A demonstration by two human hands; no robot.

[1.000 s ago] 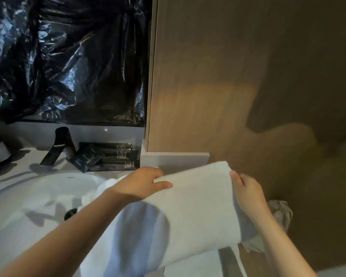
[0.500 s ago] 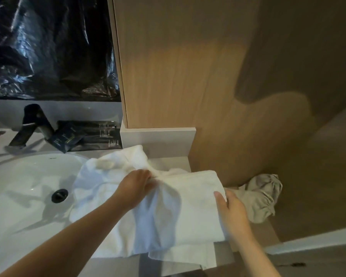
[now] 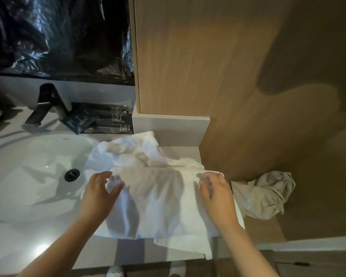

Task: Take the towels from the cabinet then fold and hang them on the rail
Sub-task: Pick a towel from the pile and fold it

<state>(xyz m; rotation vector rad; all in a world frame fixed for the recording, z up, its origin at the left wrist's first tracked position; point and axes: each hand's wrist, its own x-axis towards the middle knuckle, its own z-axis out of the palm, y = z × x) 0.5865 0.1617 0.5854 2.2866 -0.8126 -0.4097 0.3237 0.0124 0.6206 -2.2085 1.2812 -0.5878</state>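
A white towel (image 3: pixel 154 198) lies spread on the counter beside the sink, its front edge hanging over the counter's lip. Behind it a second white towel (image 3: pixel 128 150) sits crumpled, partly over the sink rim. My left hand (image 3: pixel 100 192) hovers at the flat towel's left side with fingers spread and loose, holding nothing. My right hand (image 3: pixel 216 196) rests over the towel's right edge, fingers relaxed. No rail or cabinet opening is in view.
A white sink (image 3: pixel 34 172) with a dark drain fills the left, with a black faucet (image 3: pixel 48 104) and dark sachets (image 3: pixel 100 120) behind it. A wooden wall panel (image 3: pixel 198 56) rises at the back. A beige cloth bag (image 3: pixel 266 194) hangs right of the counter.
Both hands lowered the towel onto the counter and let go of it. The left hand moved from the bunched middle to the left side; the right hand opened over the right edge.
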